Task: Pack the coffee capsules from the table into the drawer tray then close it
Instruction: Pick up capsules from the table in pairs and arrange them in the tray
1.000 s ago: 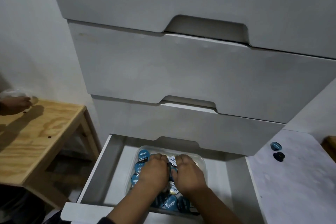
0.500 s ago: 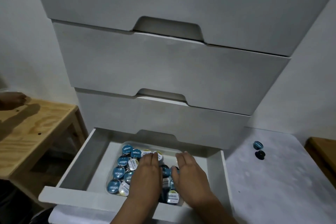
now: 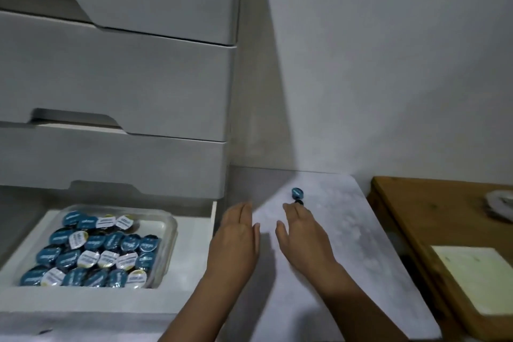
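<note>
The bottom drawer [image 3: 191,297] stands pulled out at lower left. Inside it a clear plastic tray [image 3: 171,233] is packed with several blue and white coffee capsules [image 3: 94,255]. On the pale marbled table [image 3: 347,272] to the right lie two capsules: a blue one [image 3: 297,192] and a dark one [image 3: 299,203] just in front of it. My left hand [image 3: 236,241] hovers over the table's left edge, fingers straight and holding nothing. My right hand [image 3: 302,236] reaches forward with straight fingers, its tips right at the dark capsule.
Closed grey drawers [image 3: 116,69] rise above the open one. A wooden table [image 3: 444,230] stands at the right, with a pale yellow sheet [image 3: 474,277] and a light round object [image 3: 502,200] on it. A white wall lies behind.
Both hands have left the tray in the drawer and moved right over the marbled table toward the two loose capsules. The view has swung right.
</note>
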### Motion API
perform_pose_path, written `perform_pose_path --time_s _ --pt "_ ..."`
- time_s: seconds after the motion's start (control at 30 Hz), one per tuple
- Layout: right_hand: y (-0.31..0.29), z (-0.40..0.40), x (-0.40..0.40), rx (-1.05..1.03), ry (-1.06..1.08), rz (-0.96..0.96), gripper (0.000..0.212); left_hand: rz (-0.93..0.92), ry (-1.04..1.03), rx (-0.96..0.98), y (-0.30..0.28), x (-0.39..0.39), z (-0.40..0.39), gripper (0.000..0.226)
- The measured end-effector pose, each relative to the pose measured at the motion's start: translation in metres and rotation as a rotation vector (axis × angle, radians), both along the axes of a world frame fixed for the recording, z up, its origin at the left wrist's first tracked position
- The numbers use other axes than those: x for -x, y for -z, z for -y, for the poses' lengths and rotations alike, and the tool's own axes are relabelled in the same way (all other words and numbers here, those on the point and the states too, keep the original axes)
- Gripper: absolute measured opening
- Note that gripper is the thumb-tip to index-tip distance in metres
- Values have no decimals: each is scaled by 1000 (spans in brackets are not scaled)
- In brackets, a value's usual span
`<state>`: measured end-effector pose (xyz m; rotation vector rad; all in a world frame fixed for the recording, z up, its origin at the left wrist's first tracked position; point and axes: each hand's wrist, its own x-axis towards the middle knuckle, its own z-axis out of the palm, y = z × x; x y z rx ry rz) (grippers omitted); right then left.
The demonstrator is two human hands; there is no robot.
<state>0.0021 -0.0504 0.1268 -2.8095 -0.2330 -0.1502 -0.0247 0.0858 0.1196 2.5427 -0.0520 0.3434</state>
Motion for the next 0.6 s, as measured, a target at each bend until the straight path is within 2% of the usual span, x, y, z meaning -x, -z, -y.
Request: perform_pose_path --time_s 0.17,0.47,0.53,0.6 --pt "15 55 -17 21 47 -56 46 -71 56 -11 10 -22 44 46" --pt "58 104 -85 -37 65 -159 41 -245 57 98 55 -96 90 41" --pt "73 112 -105 -133 71 -134 37 -283 56 114 64 -119 99 39" --pt "87 121 -126 -211 77 -197 34 -320 51 132 71 -142 110 30"
